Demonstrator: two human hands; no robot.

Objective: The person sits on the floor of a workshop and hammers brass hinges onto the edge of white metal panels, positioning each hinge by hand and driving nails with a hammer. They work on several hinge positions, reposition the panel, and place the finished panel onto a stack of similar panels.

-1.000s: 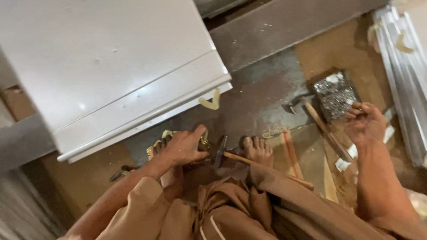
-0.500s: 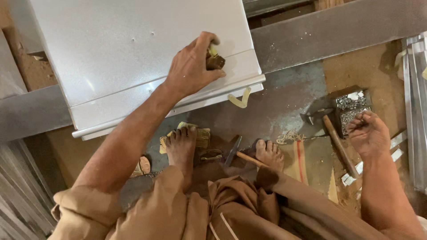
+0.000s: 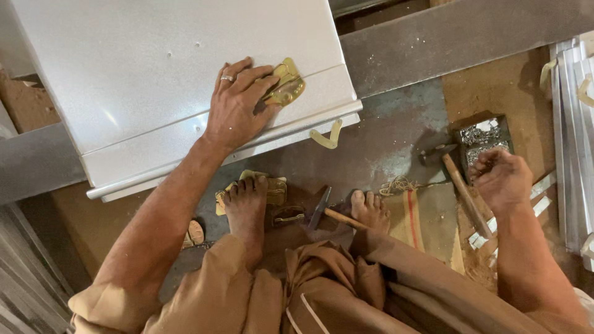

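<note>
We look down and see 2 hands at work. The left hand [image 3: 238,102] lies flat on a big white metal box [image 3: 154,74], fingers spread. It presses a shiny gold latch [image 3: 284,88] onto the box, near the front edge. The fingertips rest on the latch; they are not curled around it.

The right hand [image 3: 502,180] is far off to the right. It is closed in a loose fist just beside a small dark tray of silver bits [image 3: 486,137]. We cannot tell if it has anything inside.

A hammer with a wooden handle [image 3: 458,185] lies on the floor next to that hand. Another small hammer [image 3: 327,211] lies between the 2 bare feet [image 3: 247,204]. A second gold piece [image 3: 327,137] sits on the floor just under the box edge. More gold pieces [image 3: 275,188] lie by the left foot. Long white metal strips [image 3: 572,142] lie at the far right.
</note>
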